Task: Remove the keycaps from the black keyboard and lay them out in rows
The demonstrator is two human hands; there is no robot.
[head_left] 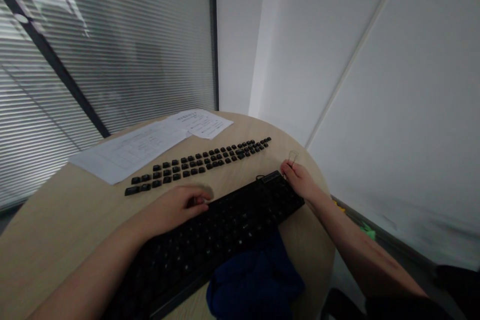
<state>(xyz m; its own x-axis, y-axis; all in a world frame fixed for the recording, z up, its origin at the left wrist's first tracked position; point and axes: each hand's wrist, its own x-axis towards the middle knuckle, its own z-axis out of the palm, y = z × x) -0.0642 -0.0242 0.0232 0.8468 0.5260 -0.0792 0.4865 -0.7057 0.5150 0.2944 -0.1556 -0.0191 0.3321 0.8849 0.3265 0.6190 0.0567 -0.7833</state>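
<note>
My left hand, loosely curled, rests along the keyboard, whose long axis I see slanting away rightward toward my right hand, nearer its far end and pinching a wire tool.

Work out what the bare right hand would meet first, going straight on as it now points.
Probably the nearest small, squarish black keycaps at the right end of the rows, though how high the right hand sits is unclear; it may pass above.
</note>
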